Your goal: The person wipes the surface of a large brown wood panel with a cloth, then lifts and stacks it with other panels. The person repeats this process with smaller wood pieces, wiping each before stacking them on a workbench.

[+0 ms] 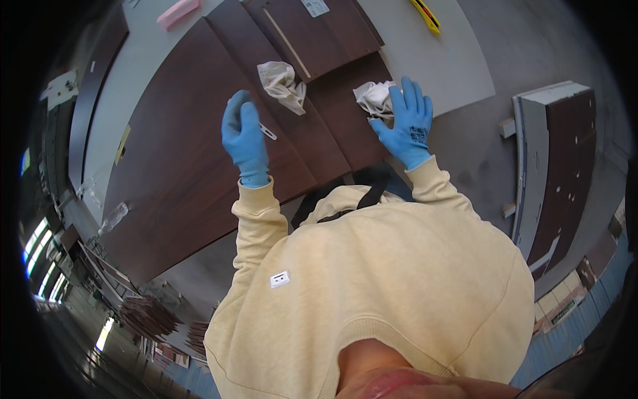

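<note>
My left hand (pixel 244 136), in a blue glove, is above the dark brown wood-look panel (pixel 199 143), its fingers curled. A slim pale tool with a narrow end (pixel 268 132) sticks out beside it; the rest is hidden by the hand, so its exact kind does not show. To the right, my right hand (pixel 408 126), also gloved in blue, is spread flat with the fingers apart. Its thumb is against or just beside a crumpled white cloth (pixel 374 98). Another crumpled off-white cloth (pixel 282 85) lies between the hands on the brown boards.
A smaller brown board (pixel 319 33) with a white label lies on top at the far side. A yellow and black cutter (pixel 426 16) is on the grey table (pixel 442 60). Stacked panels (pixel 555 166) stand at right; a pink block (pixel 178 13) and clear plastic bottle (pixel 114 217) are at left.
</note>
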The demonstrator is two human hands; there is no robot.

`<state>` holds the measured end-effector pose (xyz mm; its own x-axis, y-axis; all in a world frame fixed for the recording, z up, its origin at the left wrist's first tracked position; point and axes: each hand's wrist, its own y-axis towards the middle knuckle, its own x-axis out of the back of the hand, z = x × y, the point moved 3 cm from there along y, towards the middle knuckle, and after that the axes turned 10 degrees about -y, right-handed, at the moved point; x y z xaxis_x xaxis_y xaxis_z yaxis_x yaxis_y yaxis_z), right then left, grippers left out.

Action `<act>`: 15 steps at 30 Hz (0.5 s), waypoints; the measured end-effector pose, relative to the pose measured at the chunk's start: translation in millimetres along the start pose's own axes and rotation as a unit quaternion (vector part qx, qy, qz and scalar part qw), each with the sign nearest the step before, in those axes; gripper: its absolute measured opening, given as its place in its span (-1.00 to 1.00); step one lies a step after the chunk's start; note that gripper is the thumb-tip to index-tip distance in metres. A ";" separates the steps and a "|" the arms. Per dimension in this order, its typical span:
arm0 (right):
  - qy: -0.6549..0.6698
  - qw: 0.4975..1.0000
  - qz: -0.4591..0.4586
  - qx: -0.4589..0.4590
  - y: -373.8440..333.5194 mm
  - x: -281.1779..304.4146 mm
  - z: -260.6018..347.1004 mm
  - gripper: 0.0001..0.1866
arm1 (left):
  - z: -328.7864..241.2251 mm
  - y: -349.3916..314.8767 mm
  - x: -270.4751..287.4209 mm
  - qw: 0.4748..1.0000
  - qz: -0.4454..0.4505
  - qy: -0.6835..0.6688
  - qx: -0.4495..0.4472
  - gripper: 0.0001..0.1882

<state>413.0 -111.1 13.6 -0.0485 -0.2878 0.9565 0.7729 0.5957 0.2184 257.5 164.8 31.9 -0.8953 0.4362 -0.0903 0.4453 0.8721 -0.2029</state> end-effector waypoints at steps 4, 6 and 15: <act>0.065 0.996 0.057 0.026 -23.9 -55.4 -43.7 -0.46 | 20.4 -24.7 -51.2 0.981 0.143 -0.038 0.128 -0.66; 0.208 0.966 0.078 -0.132 -17.2 -66.8 -65.4 -0.61 | 28.7 -39.1 -66.1 0.960 0.193 -0.041 0.199 -0.65; 0.840 0.396 0.145 -0.342 5.3 -29.4 -22.5 -0.58 | 50.4 -83.3 -118.5 0.836 0.326 -0.152 0.414 -0.49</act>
<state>432.8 -116.4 -17.7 0.1498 -0.7161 -0.6817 0.6102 0.6095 -0.5061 326.0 29.4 10.4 -0.4824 0.5730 -0.6626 0.7928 -0.0360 -0.6084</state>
